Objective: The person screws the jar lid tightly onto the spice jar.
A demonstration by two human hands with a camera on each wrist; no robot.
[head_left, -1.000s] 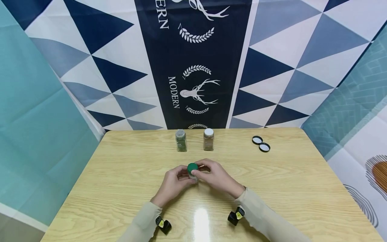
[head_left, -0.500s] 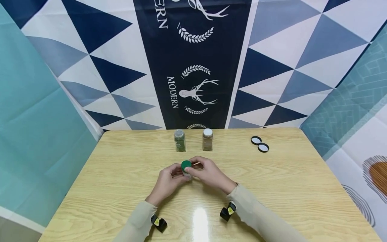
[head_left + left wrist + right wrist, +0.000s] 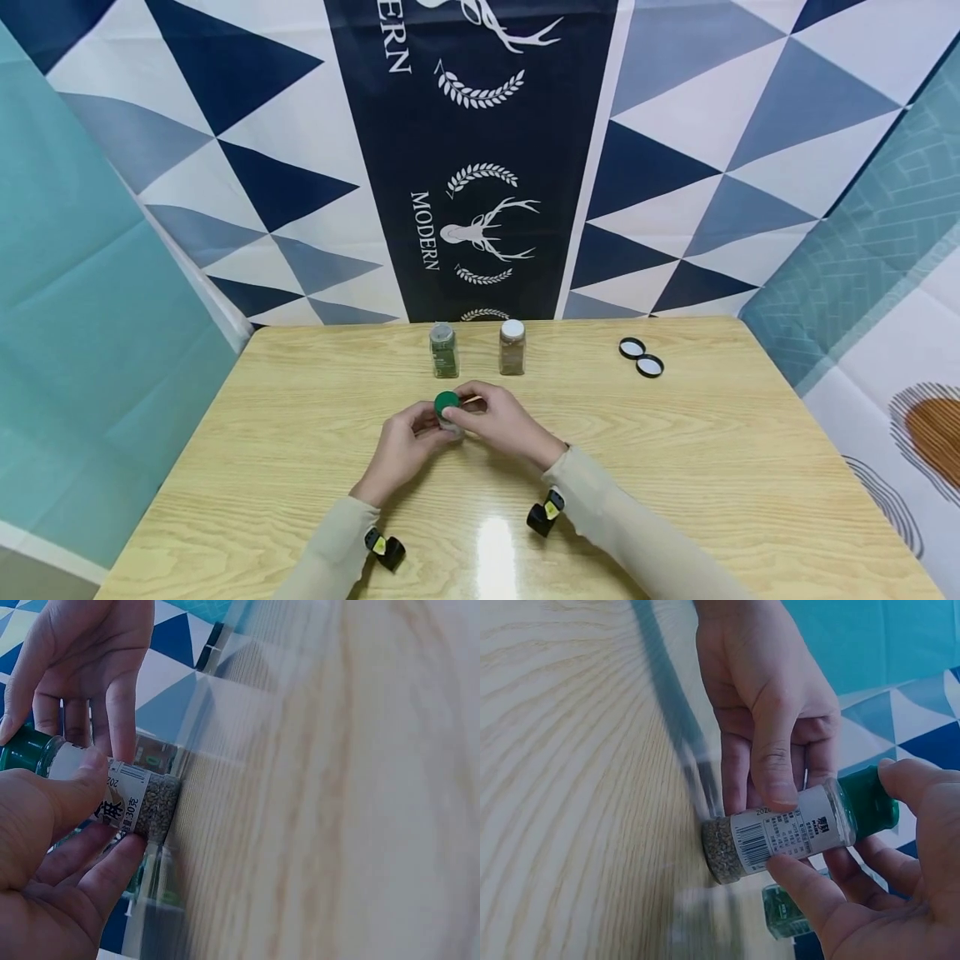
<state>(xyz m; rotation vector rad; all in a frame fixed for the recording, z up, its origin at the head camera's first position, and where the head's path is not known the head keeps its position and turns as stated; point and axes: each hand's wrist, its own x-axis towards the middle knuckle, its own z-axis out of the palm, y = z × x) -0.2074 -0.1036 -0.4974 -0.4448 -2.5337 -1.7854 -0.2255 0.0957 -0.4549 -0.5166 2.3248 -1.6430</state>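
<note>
A clear spice jar [image 3: 787,829] with a green cap [image 3: 447,403], a white printed label and small grey-brown grains or seeds inside stands roughly upright between the hands. Its base is at the tabletop; whether it touches is hard to tell. My left hand [image 3: 405,446] holds the jar's body from the left, thumb on the label and fingers around the other side. From the right, my right hand [image 3: 506,421] pinches the green cap between thumb and fingers, one finger reaching down to the label in the right wrist view. The cap sits on the jar.
Behind the hands stand a jar of green flakes [image 3: 445,354] with a greyish top and a jar of brown powder [image 3: 512,350] with a white top. Two joined black-rimmed discs [image 3: 641,358] lie at the back right of the wooden table [image 3: 675,467]. Patterned cloth hangs behind.
Both hands have shifted left and slightly away from the body, with the spice jar between them. Their hold looks the same; the two jars behind and the discs have stayed in place.
</note>
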